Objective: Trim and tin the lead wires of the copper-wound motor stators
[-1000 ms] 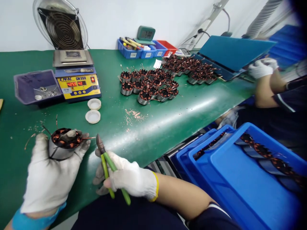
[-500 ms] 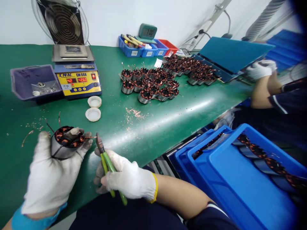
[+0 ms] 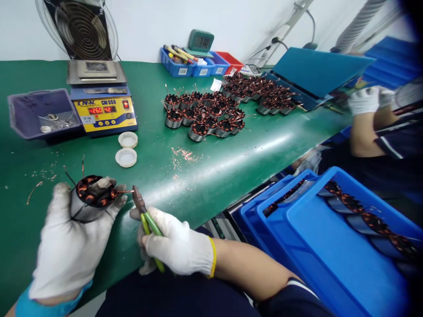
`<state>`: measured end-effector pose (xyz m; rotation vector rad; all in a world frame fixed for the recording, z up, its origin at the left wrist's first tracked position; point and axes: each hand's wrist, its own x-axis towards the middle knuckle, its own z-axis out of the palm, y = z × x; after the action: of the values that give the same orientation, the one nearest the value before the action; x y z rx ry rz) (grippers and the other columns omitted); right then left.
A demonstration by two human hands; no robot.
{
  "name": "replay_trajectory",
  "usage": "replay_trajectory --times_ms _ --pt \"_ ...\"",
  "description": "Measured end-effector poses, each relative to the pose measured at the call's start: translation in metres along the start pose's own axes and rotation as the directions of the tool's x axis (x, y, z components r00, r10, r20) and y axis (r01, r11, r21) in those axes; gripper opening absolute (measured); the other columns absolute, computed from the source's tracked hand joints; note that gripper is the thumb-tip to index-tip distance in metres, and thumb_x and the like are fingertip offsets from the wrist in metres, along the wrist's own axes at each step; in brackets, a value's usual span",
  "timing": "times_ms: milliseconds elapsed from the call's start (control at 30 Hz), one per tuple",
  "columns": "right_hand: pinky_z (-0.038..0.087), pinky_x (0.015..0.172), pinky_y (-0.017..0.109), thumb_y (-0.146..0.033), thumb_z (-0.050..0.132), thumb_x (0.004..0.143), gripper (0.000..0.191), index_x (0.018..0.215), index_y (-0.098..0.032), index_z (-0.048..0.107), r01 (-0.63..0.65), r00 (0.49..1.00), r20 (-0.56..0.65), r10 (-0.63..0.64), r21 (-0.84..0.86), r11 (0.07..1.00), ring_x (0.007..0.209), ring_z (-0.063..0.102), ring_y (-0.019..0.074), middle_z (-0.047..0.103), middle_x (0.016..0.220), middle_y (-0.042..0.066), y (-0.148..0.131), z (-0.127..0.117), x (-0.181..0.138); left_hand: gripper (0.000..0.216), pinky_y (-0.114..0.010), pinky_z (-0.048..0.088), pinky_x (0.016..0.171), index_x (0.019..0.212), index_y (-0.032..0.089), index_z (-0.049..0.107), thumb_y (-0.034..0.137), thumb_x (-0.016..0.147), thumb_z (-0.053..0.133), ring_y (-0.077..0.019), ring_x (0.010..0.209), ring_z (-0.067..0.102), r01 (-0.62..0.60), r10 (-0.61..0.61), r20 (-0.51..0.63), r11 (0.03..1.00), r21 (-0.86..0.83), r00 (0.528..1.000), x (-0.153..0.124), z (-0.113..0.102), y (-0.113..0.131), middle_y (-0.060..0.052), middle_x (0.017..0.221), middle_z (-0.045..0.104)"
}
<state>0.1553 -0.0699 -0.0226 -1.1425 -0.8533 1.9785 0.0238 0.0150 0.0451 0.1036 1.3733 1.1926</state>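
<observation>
Green tabletop (image 3: 153,165); silver-sided stator (image 3: 86,206) with copper windings (image 3: 105,200)

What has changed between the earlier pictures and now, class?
The right hand has drawn the handles of the pliers closer together. The display rose from 425.9 to 426.0. A co-worker's hands shifted slightly right. The left hand still holds the copper-wound part.

The green desk (image 3: 145,97) carries a purple bin (image 3: 28,112) beside a yellow-fronted station (image 3: 104,116), two white lids (image 3: 126,157) near it, loose copper scraps (image 3: 184,155), clustered stators (image 3: 197,133) and, along the wall (image 3: 145,26), blue bins (image 3: 178,69) beside a red bin (image 3: 227,57).
</observation>
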Motion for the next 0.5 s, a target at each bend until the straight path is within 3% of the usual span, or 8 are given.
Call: replay_trajectory --times_ms 100,167,200,267,333,433,500 --pt "0.056 0.059 0.029 -0.012 0.049 0.084 0.052 0.134 -0.022 0.041 -0.046 0.999 -0.034 0.042 -0.126 0.991 0.054 0.053 0.0082 0.049 0.079 -0.006 -0.015 -0.004 -0.010 0.041 -0.029 0.067 0.060 0.095 0.020 0.075 0.041 0.103 0.040 -0.0211 0.104 0.073 -0.026 0.026 0.017 1.000 0.008 1.000 0.001 0.000 0.001 0.002 0.115 0.077" --pt "0.057 0.070 0.035 -0.016 0.050 0.085 0.049 0.134 -0.022 0.046 -0.011 0.988 -0.145 -0.060 -0.447 0.895 0.066 0.060 0.0131 0.055 0.085 -0.002 -0.025 -0.014 -0.021 0.042 -0.031 0.067 0.063 0.094 0.021 0.074 0.040 0.104 0.038 -0.0218 0.105 0.072 -0.037 0.036 0.045 0.999 0.009 0.998 0.002 -0.002 0.002 0.002 0.115 0.077" --pt "0.056 0.077 0.039 -0.019 0.052 0.087 0.049 0.136 -0.023 0.048 -0.005 0.961 -0.214 -0.172 -0.639 0.769 0.076 0.063 0.0172 0.060 0.092 0.001 -0.030 -0.022 -0.026 0.043 -0.032 0.067 0.065 0.093 0.021 0.074 0.040 0.104 0.037 -0.0220 0.105 0.073 -0.041 0.041 0.061 0.999 0.007 0.997 0.004 -0.003 0.002 0.001 0.114 0.077" --pt "0.052 0.088 0.044 -0.025 0.053 0.091 0.050 0.141 -0.021 0.048 -0.108 0.856 -0.297 -0.422 -0.902 0.417 0.097 0.064 0.0258 0.063 0.110 0.010 -0.034 -0.040 -0.035 0.042 -0.035 0.067 0.065 0.093 0.021 0.073 0.039 0.104 0.037 -0.0228 0.100 0.074 -0.042 0.042 0.085 0.999 -0.004 0.996 0.007 -0.007 0.002 0.000 0.108 0.079" --pt "0.051 0.089 0.048 -0.029 0.052 0.094 0.053 0.145 -0.015 0.046 -0.304 0.759 -0.335 -0.558 -0.940 0.152 0.104 0.062 0.0317 0.062 0.118 0.016 -0.034 -0.060 -0.041 0.042 -0.032 0.067 0.062 0.096 0.021 0.072 0.037 0.105 0.035 -0.0218 0.092 0.076 -0.029 0.032 0.119 0.999 -0.033 0.992 0.010 -0.010 0.001 -0.001 0.101 0.080" --pt "0.051 0.086 0.051 -0.035 0.058 0.092 0.054 0.138 -0.008 0.053 -0.479 0.705 -0.366 -0.607 -0.878 -0.027 0.100 0.060 0.0354 0.063 0.113 0.020 -0.033 -0.079 -0.040 0.045 -0.018 0.060 0.052 0.108 0.018 0.070 0.034 0.107 0.028 -0.0165 0.084 0.076 0.009 0.005 0.159 0.996 -0.084 0.987 0.011 -0.012 0.001 -0.003 0.095 0.080" --pt "0.048 0.093 0.052 -0.041 0.065 0.088 0.054 0.131 -0.008 0.057 -0.386 0.691 -0.261 -0.674 -0.922 -0.039 0.105 0.058 0.0356 0.063 0.117 0.020 -0.034 -0.078 -0.034 0.044 -0.016 0.059 0.050 0.118 0.016 0.067 0.034 0.107 0.029 -0.0149 0.080 0.076 0.056 -0.044 0.127 0.993 -0.099 0.991 0.006 -0.009 0.002 -0.004 0.093 0.080"
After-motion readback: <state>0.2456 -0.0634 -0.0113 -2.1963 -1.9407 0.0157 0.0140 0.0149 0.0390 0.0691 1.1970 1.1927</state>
